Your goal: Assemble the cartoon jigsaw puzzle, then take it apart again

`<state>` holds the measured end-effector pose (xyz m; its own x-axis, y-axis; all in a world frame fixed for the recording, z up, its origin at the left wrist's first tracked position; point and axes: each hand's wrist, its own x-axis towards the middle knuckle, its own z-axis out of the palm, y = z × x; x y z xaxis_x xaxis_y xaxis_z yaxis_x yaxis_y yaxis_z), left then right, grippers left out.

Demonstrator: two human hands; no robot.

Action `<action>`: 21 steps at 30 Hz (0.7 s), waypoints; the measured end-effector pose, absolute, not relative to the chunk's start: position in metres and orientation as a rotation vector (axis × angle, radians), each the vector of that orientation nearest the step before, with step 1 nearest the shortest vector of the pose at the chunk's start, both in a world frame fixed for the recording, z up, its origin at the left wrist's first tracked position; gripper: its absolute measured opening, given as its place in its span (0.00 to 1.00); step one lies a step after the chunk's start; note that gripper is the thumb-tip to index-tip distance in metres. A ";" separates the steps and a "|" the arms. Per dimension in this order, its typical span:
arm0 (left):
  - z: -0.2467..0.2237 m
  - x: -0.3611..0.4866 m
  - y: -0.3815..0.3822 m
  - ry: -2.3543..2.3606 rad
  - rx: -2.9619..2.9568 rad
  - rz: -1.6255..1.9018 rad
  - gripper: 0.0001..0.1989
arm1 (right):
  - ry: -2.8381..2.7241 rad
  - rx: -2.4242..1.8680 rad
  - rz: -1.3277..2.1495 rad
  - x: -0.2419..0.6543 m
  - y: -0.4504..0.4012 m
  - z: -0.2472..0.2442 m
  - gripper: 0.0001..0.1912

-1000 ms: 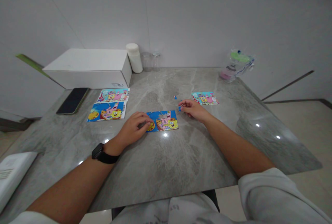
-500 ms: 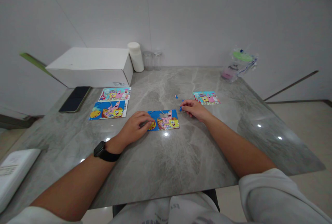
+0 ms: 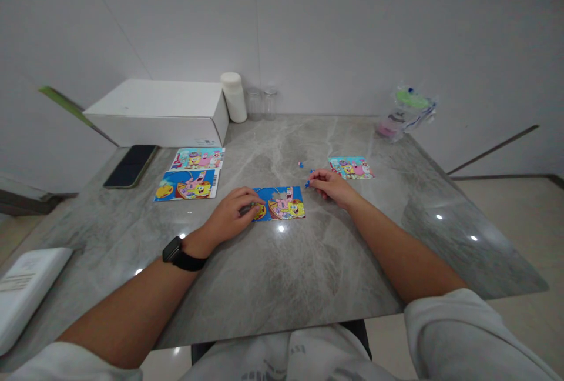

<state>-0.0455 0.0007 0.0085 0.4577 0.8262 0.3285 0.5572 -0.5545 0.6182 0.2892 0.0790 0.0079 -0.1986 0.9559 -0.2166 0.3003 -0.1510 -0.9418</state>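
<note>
A small jigsaw puzzle (image 3: 288,207) with a blue cartoon picture lies flat on the table in front of me. A greyish patch shows in its upper middle. My left hand (image 3: 235,211) rests over the puzzle's left edge, fingers bent and thumb apart, touching it. Just right of the puzzle, my right hand (image 3: 331,186) pinches a tiny blue puzzle piece (image 3: 307,184) between thumb and index finger. Another small loose piece (image 3: 301,164) lies farther back on the table, and one more (image 3: 312,171) is partly hidden near the right fingertips.
A light-blue cartoon puzzle (image 3: 352,167) lies beyond my right hand. Two printed picture cards (image 3: 187,185) are at left, beside a phone (image 3: 131,166). A white box (image 3: 154,102), a white bottle (image 3: 234,99), glass jars (image 3: 269,104) and a plastic bag (image 3: 403,113) stand along the back.
The camera view has shifted slightly. Both hands keep nearly the same place, the right one still pinching the small blue piece.
</note>
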 end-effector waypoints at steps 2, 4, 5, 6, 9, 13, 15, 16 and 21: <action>0.008 -0.045 0.001 1.152 2.291 0.854 0.11 | -1.526 -1.437 1.343 0.287 0.077 0.012 0.15; 0.009 -0.044 0.000 1.143 2.301 0.850 0.11 | -1.554 -1.395 1.312 0.285 0.076 0.017 0.15; 0.009 -0.044 0.000 1.139 2.310 0.848 0.11 | -1.572 -1.370 1.302 0.283 0.075 0.020 0.15; 0.009 -0.043 0.000 1.133 2.321 0.846 0.11 | -1.598 -1.348 1.293 0.282 0.074 0.023 0.14; 0.009 -0.042 -0.001 1.102 2.354 0.845 0.11 | -1.726 -1.296 1.238 0.275 0.074 0.032 0.14; 0.008 -0.042 0.000 1.076 2.375 0.854 0.11 | -1.981 -1.243 1.119 0.263 0.080 0.046 0.12; 0.008 -0.042 0.000 1.078 2.383 0.845 0.11 | -2.107 -1.239 1.084 0.255 0.086 0.054 0.10; 0.009 -0.041 0.000 1.076 2.387 0.837 0.11 | -2.160 -1.241 1.073 0.250 0.089 0.057 0.09; 0.012 -0.040 -0.002 1.037 2.403 0.817 0.10 | -2.320 -1.232 1.039 0.224 0.098 0.064 0.04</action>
<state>-0.0395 -0.0023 0.0121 0.5546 0.7529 0.3543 0.5211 -0.6462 0.5576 0.2236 0.0980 0.0636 -0.5793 0.8131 -0.0573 0.5843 0.3652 -0.7248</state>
